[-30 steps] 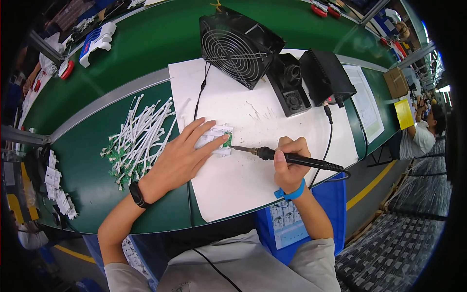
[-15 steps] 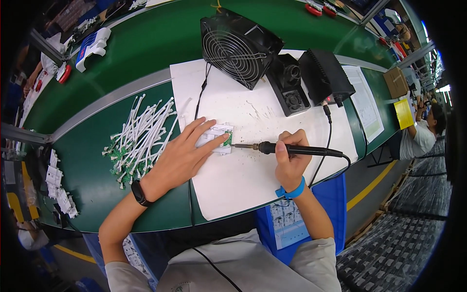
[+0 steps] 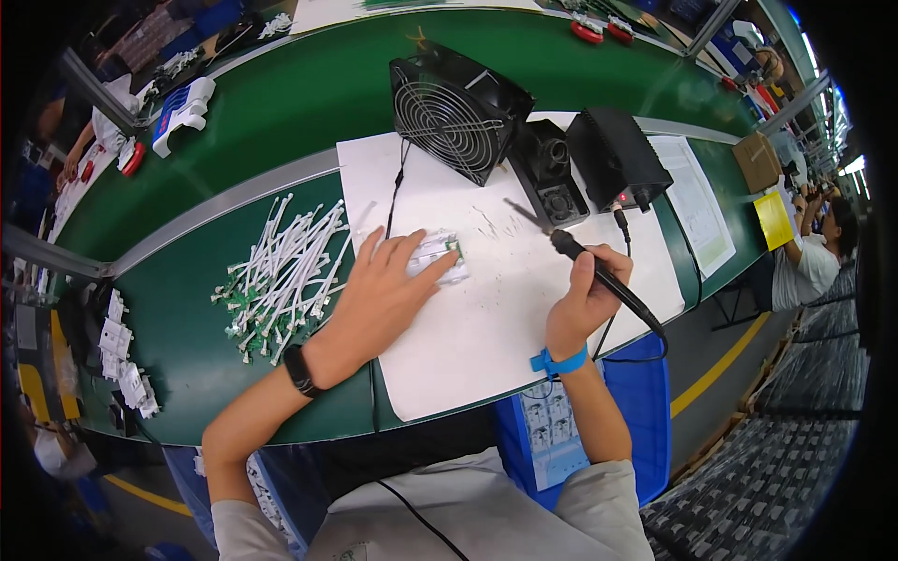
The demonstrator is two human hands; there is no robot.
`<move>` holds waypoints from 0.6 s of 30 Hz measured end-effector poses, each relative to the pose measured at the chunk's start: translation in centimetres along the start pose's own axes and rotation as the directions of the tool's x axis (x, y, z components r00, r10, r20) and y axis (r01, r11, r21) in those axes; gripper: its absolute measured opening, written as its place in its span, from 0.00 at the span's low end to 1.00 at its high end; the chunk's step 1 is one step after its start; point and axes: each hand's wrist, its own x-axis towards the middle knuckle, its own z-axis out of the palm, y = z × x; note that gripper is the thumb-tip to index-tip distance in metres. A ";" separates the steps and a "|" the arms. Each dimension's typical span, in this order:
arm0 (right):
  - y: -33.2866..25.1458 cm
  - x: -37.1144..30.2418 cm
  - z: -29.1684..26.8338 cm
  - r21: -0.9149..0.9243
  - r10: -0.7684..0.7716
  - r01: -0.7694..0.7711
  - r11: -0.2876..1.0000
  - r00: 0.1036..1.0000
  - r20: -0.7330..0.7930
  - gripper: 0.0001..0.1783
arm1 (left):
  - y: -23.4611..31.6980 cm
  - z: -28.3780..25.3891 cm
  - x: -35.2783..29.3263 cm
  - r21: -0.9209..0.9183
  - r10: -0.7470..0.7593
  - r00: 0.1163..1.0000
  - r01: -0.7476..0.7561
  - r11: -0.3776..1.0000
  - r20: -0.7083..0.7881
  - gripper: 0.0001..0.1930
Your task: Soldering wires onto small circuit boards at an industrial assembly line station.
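Note:
My left hand point(image 3: 383, 290) reaches over a small white plastic housing point(image 3: 453, 277) on the white sheet, thumb and fingers holding it down. A small green circuit board point(image 3: 454, 247) shows at the housing's right end, by my thumb tip; my hand covers the left part. In my right hand point(image 3: 585, 304), closed around its handle, is a black soldering iron point(image 3: 566, 245). Its metal tip points up and left, above the sheet and apart from the housing, near the black soldering stand point(image 3: 547, 173). Left of my left hand lies a pile of white cables point(image 3: 290, 262) with green boards on their ends.
A black fan point(image 3: 449, 117) stands at the sheet's far edge. Right of the stand is a black soldering station point(image 3: 617, 159) with its cord. A paper sheet point(image 3: 697, 206) lies farther right. White plastic parts point(image 3: 117, 346) line the table's left end. Below the edge sits a blue bin point(image 3: 641, 411).
The soldering iron's tip has lifted off the circuit board and swung up and away toward the stand. My left hand stays on the housing. The whole view has shifted slightly.

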 end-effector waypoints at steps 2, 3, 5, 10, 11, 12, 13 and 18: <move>0.4 0.2 -0.3 -0.033 -0.017 0.015 0.999 0.998 -0.061 0.06 | 0.6 0.6 1.1 -0.047 -0.073 0.997 0.071 0.996 -0.034 0.23; 0.5 0.3 -0.3 -0.024 -0.020 0.019 1.000 0.998 -0.054 0.06 | 0.5 1.3 1.6 -0.067 -0.084 0.994 0.079 0.995 -0.066 0.23; 0.4 0.3 -0.4 -0.050 -0.006 0.003 0.999 0.998 -0.061 0.06 | 0.7 2.4 2.1 -0.066 -0.125 0.989 0.121 0.990 -0.072 0.23; -0.1 0.3 0.0 -0.027 0.005 -0.005 1.000 1.000 -0.008 0.06 | 2.2 1.9 1.5 -0.062 -0.216 0.974 0.212 0.975 -0.066 0.24; -0.1 0.3 0.1 -0.023 0.018 -0.018 1.000 1.000 -0.005 0.07 | 2.5 1.7 1.0 -0.078 -0.216 0.973 0.209 0.975 -0.087 0.23; -0.1 0.2 0.0 -0.024 0.017 -0.017 1.000 1.000 -0.002 0.07 | 2.6 1.6 0.7 -0.094 -0.215 0.971 0.206 0.974 -0.107 0.22; -0.1 0.2 0.0 -0.010 0.024 -0.024 1.000 1.000 0.016 0.07 | 2.6 1.3 0.5 -0.093 -0.220 0.969 0.210 0.973 -0.109 0.22; -0.1 0.0 -0.1 -0.001 0.029 -0.029 1.000 0.998 0.058 0.06 | 1.2 1.5 -0.8 -0.077 -0.070 0.997 0.067 0.995 -0.042 0.22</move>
